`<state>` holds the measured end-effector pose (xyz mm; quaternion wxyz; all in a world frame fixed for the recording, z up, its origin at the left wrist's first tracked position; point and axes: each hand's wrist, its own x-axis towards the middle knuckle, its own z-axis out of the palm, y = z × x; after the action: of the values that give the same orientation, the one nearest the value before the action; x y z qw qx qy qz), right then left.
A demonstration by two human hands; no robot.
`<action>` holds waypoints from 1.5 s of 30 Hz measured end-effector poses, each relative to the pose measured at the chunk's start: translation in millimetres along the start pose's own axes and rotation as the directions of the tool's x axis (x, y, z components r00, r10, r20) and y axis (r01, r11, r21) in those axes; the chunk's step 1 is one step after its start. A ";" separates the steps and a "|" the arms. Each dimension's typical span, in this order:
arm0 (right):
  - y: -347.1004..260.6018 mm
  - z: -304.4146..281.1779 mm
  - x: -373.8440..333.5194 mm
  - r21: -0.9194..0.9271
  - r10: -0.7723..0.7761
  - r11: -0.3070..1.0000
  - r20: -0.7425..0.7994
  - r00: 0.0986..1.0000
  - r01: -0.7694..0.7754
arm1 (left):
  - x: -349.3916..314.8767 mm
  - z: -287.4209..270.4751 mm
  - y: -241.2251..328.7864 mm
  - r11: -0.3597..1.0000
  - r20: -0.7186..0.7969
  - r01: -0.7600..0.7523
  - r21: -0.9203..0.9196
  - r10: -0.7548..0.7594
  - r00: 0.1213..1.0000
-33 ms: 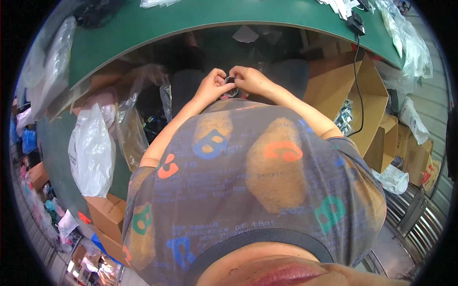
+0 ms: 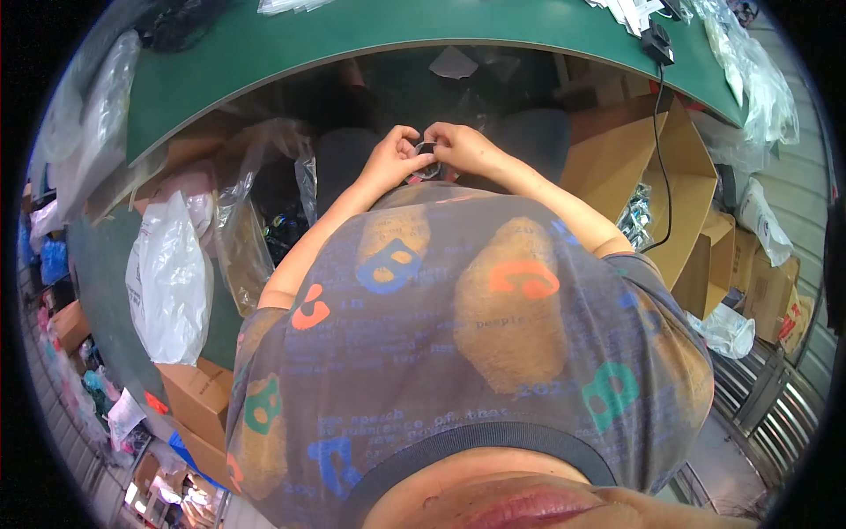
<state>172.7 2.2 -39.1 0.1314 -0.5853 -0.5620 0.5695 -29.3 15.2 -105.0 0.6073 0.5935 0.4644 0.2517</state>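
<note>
Head view: the left hand [image 2: 390,160] and right hand [image 2: 464,148] meet just below the green table's [image 2: 352,40] edge, fingers curled tight — both pinching a small dark ring-shaped part [image 2: 426,152] held between them, above the person's lap. An open cardboard box [image 2: 679,189] stands to the right — a white plastic bag [image 2: 167,278] to the left.

Left hand [image 2: 388,161] and right hand [image 2: 465,148] meet close together below the edge of the green tabletop [image 2: 352,40], fingers pinched on a small dark round part [image 2: 426,159]; detail too small to resolve. White plastic bag [image 2: 167,282] lies to the person's left. Open cardboard box [image 2: 674,189] to the right, black cable [image 2: 663,150] hanging over it.
</note>
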 end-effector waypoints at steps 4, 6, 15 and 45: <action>3.2 -0.4 -12.4 -0.119 -0.037 0.992 -0.047 0.998 0.032 | 7.2 5.7 -4.9 0.993 0.189 0.045 0.106 -0.065 0.980; 11.3 -1.9 -12.5 -0.309 -0.138 0.945 -0.097 0.986 0.102 | 8.6 9.1 -8.2 0.972 0.188 -0.016 0.236 -0.030 0.982; -10.7 -33.9 -11.3 0.503 -0.210 0.829 -0.122 0.970 0.243 | 5.6 -26.7 43.6 0.850 0.410 0.338 -0.403 -0.162 0.897; 32.9 26.3 -6.4 0.606 0.081 0.792 0.021 0.996 -0.077 | -11.9 -40.5 127.8 0.853 0.115 -0.493 0.173 0.480 0.870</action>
<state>169.8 -26.7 -70.2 0.2896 -0.5373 -0.3249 0.7224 -38.1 46.3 25.6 0.4777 0.7567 0.3009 0.3297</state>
